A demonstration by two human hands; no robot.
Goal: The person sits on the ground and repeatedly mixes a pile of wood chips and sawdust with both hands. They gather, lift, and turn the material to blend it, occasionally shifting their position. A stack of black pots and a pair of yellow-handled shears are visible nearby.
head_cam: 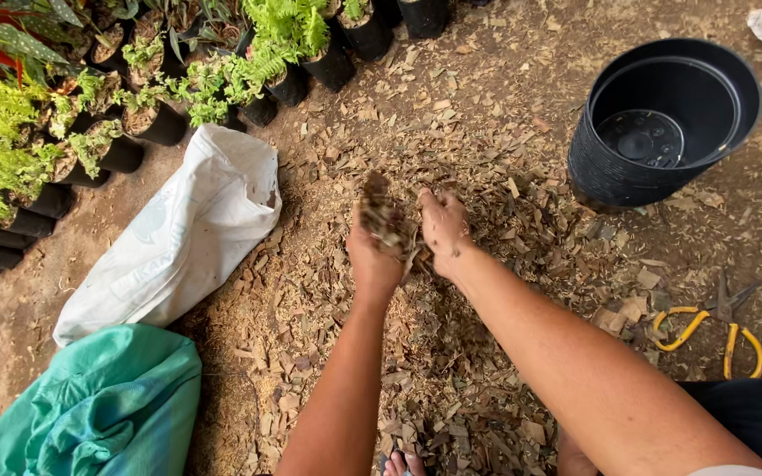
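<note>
My left hand is raised over a heap of dry wood chips and clutches a fistful of chips that stick up above the fingers. My right hand is right beside it, fingers bent and touching the same clump of chips. Both forearms reach forward from the bottom of the head view. The heap spreads over the bare dirt ground beneath them.
A stack of large black plastic pots stands at the upper right. Yellow-handled shears lie at the right. A white sack and a green sack lie at the left. Small black pots with ferns line the upper left.
</note>
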